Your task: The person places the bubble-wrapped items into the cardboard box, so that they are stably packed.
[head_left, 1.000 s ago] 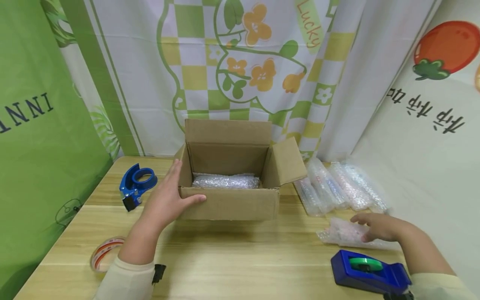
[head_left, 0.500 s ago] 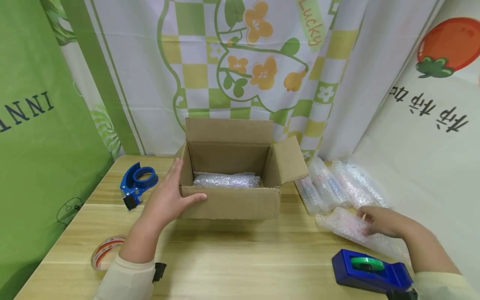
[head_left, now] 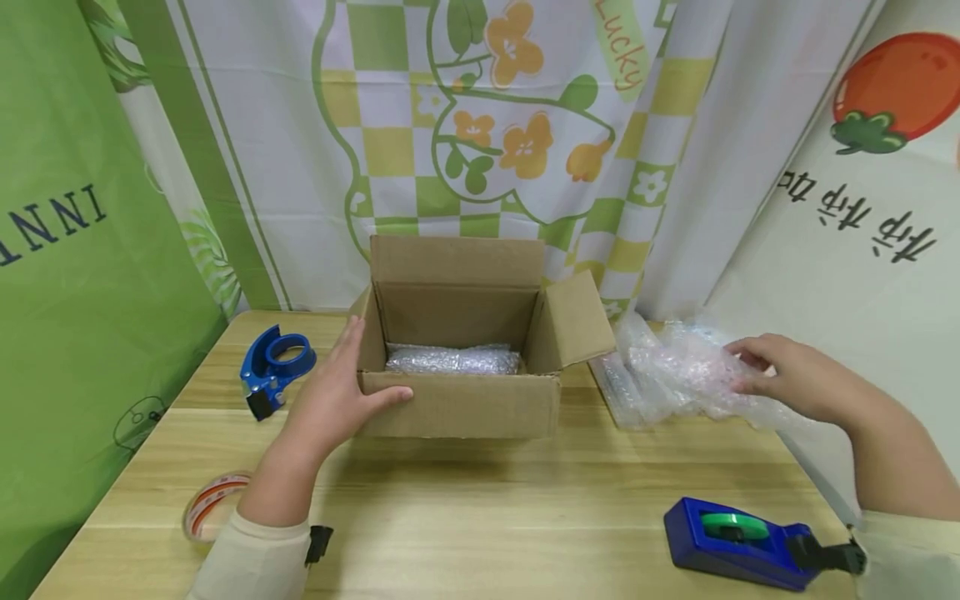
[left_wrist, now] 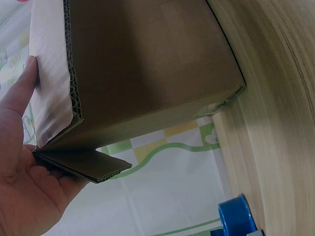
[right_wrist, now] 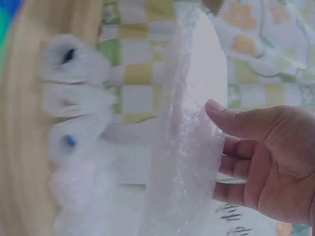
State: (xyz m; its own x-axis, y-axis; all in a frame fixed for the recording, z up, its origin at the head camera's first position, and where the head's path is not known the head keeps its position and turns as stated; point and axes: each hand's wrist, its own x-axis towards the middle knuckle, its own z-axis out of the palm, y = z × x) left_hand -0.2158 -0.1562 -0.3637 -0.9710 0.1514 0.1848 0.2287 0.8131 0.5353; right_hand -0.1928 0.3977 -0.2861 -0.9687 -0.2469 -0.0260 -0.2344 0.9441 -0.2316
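Left hand [head_left: 327,404], thumb and fingers spread wide, grips a corner of the box [head_left: 457,408]; right hand [right_wrist: 273,160], thumb near fingers, pinches a wrapped pack [right_wrist: 184,147] beside similar packs [right_wrist: 78,101].

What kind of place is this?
Probably a little packing spot on a wooden table: there's an open cardboard box, a bubble-wrapped package in the right hand, and a blue desktop tape dispenser.

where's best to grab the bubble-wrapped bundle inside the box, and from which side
Probably across its middle, from above: the bubble-wrapped bundle is long and lies crosswise inside the box, whose sides enclose it while the top stands open.
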